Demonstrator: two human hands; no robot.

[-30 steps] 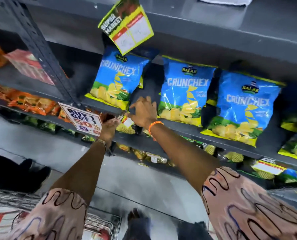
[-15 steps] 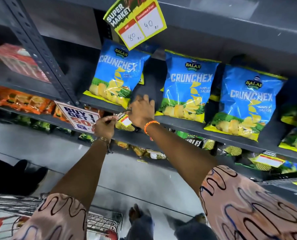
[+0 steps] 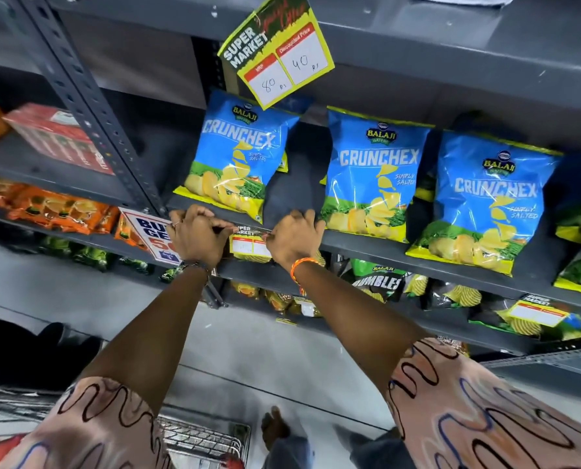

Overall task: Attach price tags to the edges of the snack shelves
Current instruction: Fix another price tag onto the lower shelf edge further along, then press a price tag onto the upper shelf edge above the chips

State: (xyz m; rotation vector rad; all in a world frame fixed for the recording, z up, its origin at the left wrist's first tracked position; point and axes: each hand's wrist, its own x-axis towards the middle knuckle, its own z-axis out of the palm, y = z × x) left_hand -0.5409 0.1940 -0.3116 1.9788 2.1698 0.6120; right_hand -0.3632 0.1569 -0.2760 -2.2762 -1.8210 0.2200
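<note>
A small yellow price tag (image 3: pixel 250 243) with red-edged white boxes lies flat against the front edge of the grey snack shelf (image 3: pixel 367 243). My left hand (image 3: pixel 197 233) pinches its left end and my right hand (image 3: pixel 294 236) pinches its right end, fingers curled over the shelf lip. Just above stand blue Crunchex chip bags (image 3: pixel 240 157). A larger yellow price tag (image 3: pixel 277 50) marked 80 and 40 hangs tilted from the shelf above.
A slotted grey upright (image 3: pixel 89 106) runs down the left. A "Buy 1 Get 1" sign (image 3: pixel 146 231) hangs beside my left hand. Orange snack packs (image 3: pixel 55 208) fill the left bay, dark Rumbles bags (image 3: pixel 380 282) the shelf below. A wire trolley (image 3: pixel 201 441) stands at my feet.
Both hands rose from below the shelf lip to its front edge. The tag that was loose in my fingers now sits flat on the edge, held at both ends.
</note>
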